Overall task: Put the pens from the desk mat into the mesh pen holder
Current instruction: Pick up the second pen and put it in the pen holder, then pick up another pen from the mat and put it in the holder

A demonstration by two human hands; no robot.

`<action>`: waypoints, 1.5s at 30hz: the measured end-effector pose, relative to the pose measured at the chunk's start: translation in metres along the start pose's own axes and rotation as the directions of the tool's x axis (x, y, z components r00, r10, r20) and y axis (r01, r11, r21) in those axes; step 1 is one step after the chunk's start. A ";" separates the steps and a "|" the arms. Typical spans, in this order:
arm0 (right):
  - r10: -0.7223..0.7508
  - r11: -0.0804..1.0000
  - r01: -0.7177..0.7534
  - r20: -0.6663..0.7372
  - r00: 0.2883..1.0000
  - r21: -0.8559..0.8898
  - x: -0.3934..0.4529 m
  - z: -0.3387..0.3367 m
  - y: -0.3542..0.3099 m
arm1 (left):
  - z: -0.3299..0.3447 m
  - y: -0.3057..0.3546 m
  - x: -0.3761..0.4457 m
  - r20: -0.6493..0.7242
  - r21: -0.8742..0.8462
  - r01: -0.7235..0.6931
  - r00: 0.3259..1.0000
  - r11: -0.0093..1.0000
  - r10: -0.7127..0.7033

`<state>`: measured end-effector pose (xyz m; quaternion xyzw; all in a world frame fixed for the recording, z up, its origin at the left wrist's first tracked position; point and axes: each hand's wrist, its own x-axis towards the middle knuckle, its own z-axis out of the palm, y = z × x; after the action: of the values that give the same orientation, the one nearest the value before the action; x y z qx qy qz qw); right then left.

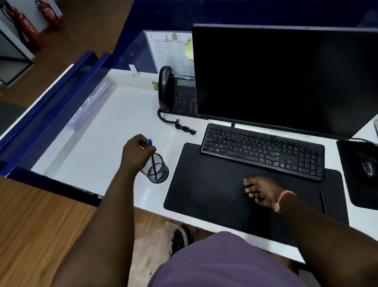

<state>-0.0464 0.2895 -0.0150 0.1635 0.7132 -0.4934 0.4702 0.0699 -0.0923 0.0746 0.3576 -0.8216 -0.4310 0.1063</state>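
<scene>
— While its lower part already stands inside the mesh pen holder (155,168), where is the blue pen (152,156) pointing?

— Its long axis is almost upright, only a little tilted. The blue cap end points up and away from the person, and the tip end goes down into the cup. The barrel looks dark and thin through the wire mesh.

— Who holds it?

— The left hand (136,152). Its fingers are curled closed around the upper part of the pen, just under the blue cap, right above the rim of the holder.

— And the holder itself?

— It is a small round cup of black metal mesh. You can see through its wall. It stands on the white smooth desk (105,131), just beside the left edge of the desk mat (209,187).

— Is another pen left?

— Yes, a thin black pen (323,202) lies flat on the mat near its right edge. Its long axis runs nearly from far to near.

— What does the right hand (263,193) do?

— It rests over the mat with loose, half bent fingers and holds nothing. A pink band is on the wrist.

— And the mat?

— It is black, matte, rectangular with round corners. The black keyboard (263,147) lies on its far part, in front of a dark monitor (291,74). A black desk phone (175,92) with a coiled cord stands to the left of the monitor.
</scene>
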 end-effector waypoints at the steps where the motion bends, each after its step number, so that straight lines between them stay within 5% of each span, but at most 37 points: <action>1: 0.001 1.000 -0.001 -0.001 1.000 0.004 -0.001 0.000 0.001 | 0.003 -0.007 0.000 -0.005 0.031 0.020 1.000 0.999 -0.020; 9: 0.012 0.968 -0.011 -0.002 1.000 0.251 -0.007 -0.007 0.014 | 0.023 -0.028 -0.005 -0.005 0.130 0.150 0.989 0.980 -0.150; 13: -0.058 0.919 0.130 -0.200 0.978 0.373 -0.010 -0.019 0.019 | 0.029 -0.014 0.000 -0.039 0.171 0.095 0.995 0.981 -0.090; 17: -0.203 0.938 0.323 -0.552 0.809 0.128 -0.009 -0.042 0.032 | 0.044 0.011 -0.001 -0.110 0.281 -0.094 0.985 0.955 0.129; 20: -0.259 0.963 0.147 -0.633 0.729 -0.224 -0.011 -0.061 0.051 | 0.056 0.028 0.001 -0.183 0.319 -0.148 0.960 0.936 0.214; 25: -0.349 0.762 -0.063 -0.491 0.798 -0.645 -0.010 -0.085 0.080 | 0.071 0.040 0.004 -0.187 0.319 -0.199 0.945 0.927 0.267; 35: -0.392 0.559 0.006 -0.258 0.883 -0.829 0.004 -0.082 0.061 | 0.085 0.031 -0.011 0.053 0.207 -0.247 0.969 0.947 0.241; 41: -0.545 0.790 0.397 -0.240 0.803 -0.467 0.004 -0.040 0.040 | 0.068 0.031 -0.008 -0.044 0.175 -0.182 0.980 0.968 0.192; 45: -0.622 0.769 0.552 -0.179 0.763 -0.322 -0.004 0.003 -0.015 | 0.041 0.032 -0.003 -0.156 0.123 -0.123 0.978 0.985 0.141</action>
<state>-0.0533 0.2809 -0.0036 -0.0636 0.8425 -0.4948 0.2034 0.0363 -0.0527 0.0749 0.3420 -0.8550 -0.3450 0.1817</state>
